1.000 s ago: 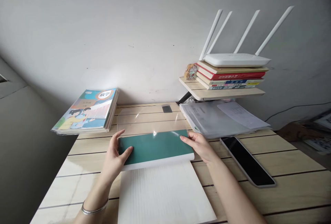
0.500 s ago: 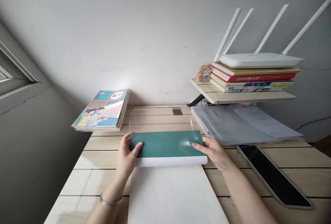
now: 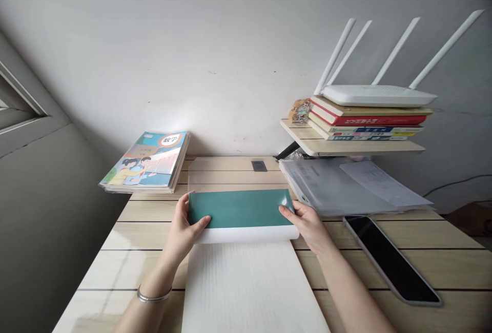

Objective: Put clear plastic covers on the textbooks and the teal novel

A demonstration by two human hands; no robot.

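Note:
A green sheet (image 3: 240,209) with a rolled white lower edge (image 3: 246,234) is held level in both hands. Clear plastic film (image 3: 219,173) reaches out beyond its far edge, over the slatted table. My left hand (image 3: 185,226) grips the left side, thumb on top and fingers behind. On the right side, my right hand (image 3: 309,224) pinches the sheet near its corner, its thumb also on top. Below the sheet, toward me, lies a pale white panel (image 3: 249,287) with faint grain.
Schoolbooks (image 3: 148,161) are stacked at the back left. Right of my hands are a phone (image 3: 392,258) and plastic folders with papers (image 3: 330,184). A small raised shelf (image 3: 357,147) carries books (image 3: 372,119) and a white router (image 3: 380,95). A dark square (image 3: 259,166) sits near the wall.
The whole view has shifted slightly, so most things appear a little farther left. Both hands keep their hold on the green sheet, which looks nearly unchanged in shape.

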